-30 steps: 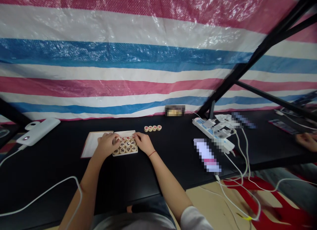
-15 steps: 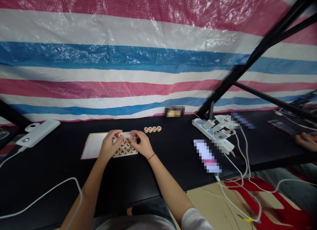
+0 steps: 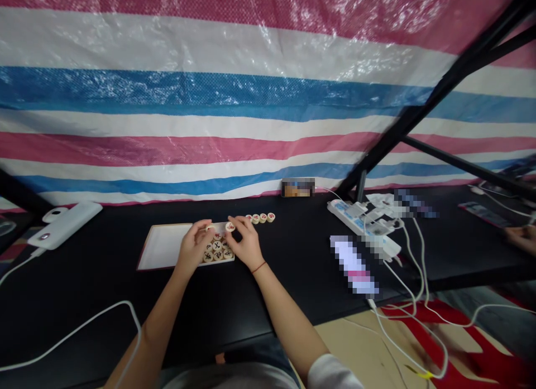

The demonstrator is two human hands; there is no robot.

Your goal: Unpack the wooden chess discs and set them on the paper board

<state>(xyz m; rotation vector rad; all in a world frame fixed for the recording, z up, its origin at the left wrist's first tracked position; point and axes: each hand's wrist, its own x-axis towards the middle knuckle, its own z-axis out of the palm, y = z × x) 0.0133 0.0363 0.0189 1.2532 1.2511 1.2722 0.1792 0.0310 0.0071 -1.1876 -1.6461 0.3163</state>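
Over an open white box (image 3: pixel 229 260) of round xiangqi pieces, both my hands are closed in pinches. My left hand (image 3: pixel 195 245) grips a pale xiangqi piece (image 3: pixel 210 227) at the box's far left. Between the thumb and fingers of my right hand (image 3: pixel 248 245) is a xiangqi piece (image 3: pixel 230 226) with a red character, tilted toward me. Black-marked pieces (image 3: pixel 217 245) lie in rows in the box, partly hidden by my fingers. Just behind my right hand, a short row of red-marked pieces (image 3: pixel 263 217) lies on the black table (image 3: pixel 218 305).
The box's white-lined lid (image 3: pixel 164 247) lies open on the left. Beyond it is a white device (image 3: pixel 67 226) with a cable. To the right are a phone (image 3: pixel 352 265), a power strip (image 3: pixel 362 227) and tangled cables. Another person's hand (image 3: pixel 521 238) shows at the far right.
My right hand has lifted a red-marked piece up from the box. My left hand has shifted slightly right, still with a piece. The view has turned a little.
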